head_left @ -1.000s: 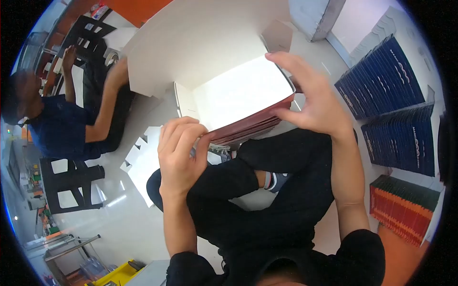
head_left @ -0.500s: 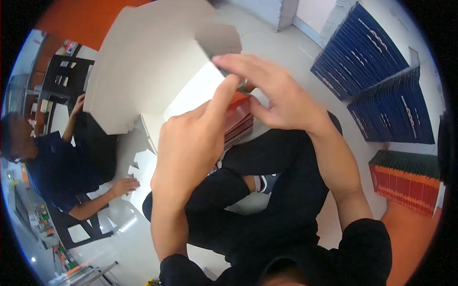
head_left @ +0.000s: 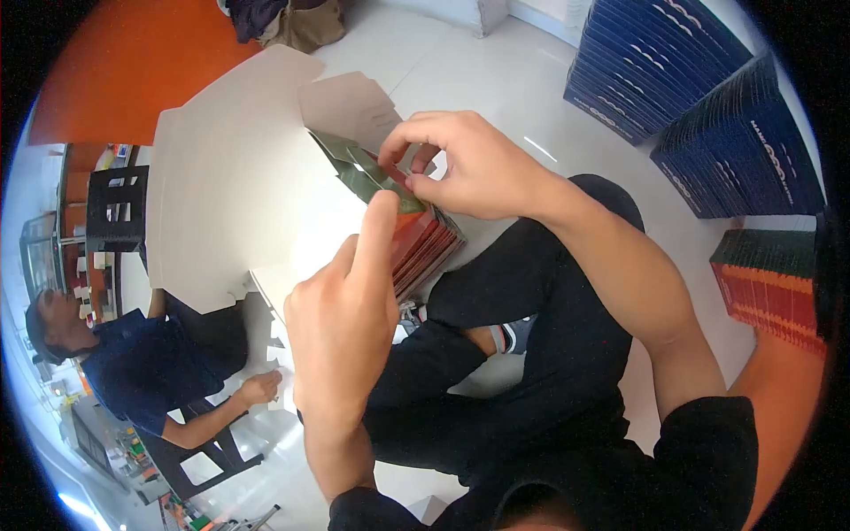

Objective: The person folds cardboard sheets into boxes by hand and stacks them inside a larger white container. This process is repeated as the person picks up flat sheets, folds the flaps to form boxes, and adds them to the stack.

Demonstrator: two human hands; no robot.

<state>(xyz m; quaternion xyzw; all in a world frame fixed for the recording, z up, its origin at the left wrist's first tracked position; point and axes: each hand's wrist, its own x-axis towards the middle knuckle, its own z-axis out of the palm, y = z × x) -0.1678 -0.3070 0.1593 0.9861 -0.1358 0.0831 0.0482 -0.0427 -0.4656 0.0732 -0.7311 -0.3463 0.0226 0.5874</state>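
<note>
A large white box (head_left: 230,177) with raised card panels stands open in front of me, its inside very bright. A green flap (head_left: 359,177) sticks up at its right corner, above red and dark printed sides. My right hand (head_left: 469,168) pinches the edge of this flap between thumb and fingers. My left hand (head_left: 345,310) grips the near wall of the box, its index finger stretched along the edge towards the flap. Most of that hand's other fingertips are hidden behind it.
Rows of dark blue folded cards (head_left: 651,66) and a red and green stack (head_left: 770,279) stand at the right. At the left a co-worker (head_left: 150,372) in dark clothes sits beside black stools (head_left: 118,208). A brown bag (head_left: 301,25) lies at the top.
The view has turned. My right hand has moved to the now visible green flap and pinches it. My left hand has drawn back a little. The co-worker's arm has shifted in view.
</note>
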